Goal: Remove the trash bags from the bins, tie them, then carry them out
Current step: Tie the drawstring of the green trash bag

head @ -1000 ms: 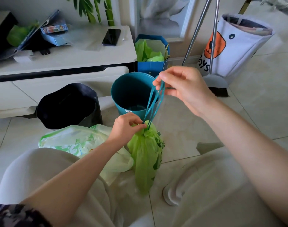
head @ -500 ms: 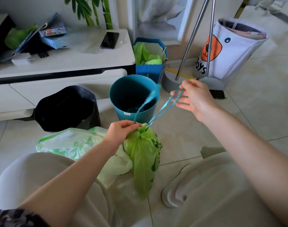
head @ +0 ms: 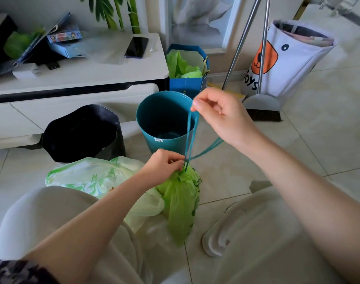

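Lower centre of frame: our left hand (head: 163, 165) pinches the gathered neck of the small green plastic trash bag (head: 180, 201) on the tile floor. Our right hand (head: 222, 115), centre, grips its teal drawstring (head: 190, 138) looped taut, before the empty teal round bin (head: 162, 119).

The left hand (head: 164, 167) pinches the green trash bag's (head: 181, 203) gathered neck; the right hand (head: 222, 117) holds the teal drawstring (head: 190, 136) looped up above those fingers, before the teal bin (head: 152, 128).
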Demonstrator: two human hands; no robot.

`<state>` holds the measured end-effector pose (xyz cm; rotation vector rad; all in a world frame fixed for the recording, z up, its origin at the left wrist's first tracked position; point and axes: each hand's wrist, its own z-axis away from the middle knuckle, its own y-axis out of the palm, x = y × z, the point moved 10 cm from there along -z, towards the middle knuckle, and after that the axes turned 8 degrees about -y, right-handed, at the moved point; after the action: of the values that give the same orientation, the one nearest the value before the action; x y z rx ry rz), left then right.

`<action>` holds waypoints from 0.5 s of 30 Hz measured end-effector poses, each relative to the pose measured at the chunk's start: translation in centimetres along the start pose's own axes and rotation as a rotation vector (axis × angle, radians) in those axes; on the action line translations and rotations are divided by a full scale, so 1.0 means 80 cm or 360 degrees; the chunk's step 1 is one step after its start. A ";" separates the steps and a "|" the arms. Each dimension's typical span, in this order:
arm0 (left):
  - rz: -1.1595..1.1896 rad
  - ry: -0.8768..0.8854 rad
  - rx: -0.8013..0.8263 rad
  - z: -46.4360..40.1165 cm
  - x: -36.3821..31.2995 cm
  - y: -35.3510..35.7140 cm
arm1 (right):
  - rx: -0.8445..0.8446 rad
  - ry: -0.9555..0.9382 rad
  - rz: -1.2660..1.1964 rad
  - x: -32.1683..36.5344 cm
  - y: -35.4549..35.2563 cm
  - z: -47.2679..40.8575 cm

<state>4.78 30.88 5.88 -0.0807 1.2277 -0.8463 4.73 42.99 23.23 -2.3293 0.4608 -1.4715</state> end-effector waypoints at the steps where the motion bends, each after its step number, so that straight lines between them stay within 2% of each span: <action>1: -0.0094 0.0047 0.0065 0.002 -0.006 0.008 | 0.0017 0.0019 -0.0028 -0.001 0.005 -0.003; 5: -0.0293 0.0103 0.0289 0.010 -0.014 0.028 | 0.0000 0.0174 -0.0108 -0.019 0.014 -0.009; 8: -0.0374 0.0134 0.0302 0.013 -0.015 0.030 | -0.0011 0.0300 -0.0202 -0.039 0.019 -0.012; 12: -0.0179 0.0054 0.0298 0.013 -0.007 0.026 | 0.0009 0.0461 -0.0308 -0.063 0.030 -0.007; 15: 0.0020 -0.0043 0.0265 0.010 0.000 0.015 | 0.0124 0.0631 -0.0161 -0.089 0.040 0.011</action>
<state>6.09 31.39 5.57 0.0500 1.1274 -0.9308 2.35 43.43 15.79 -2.0267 0.3797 -1.9734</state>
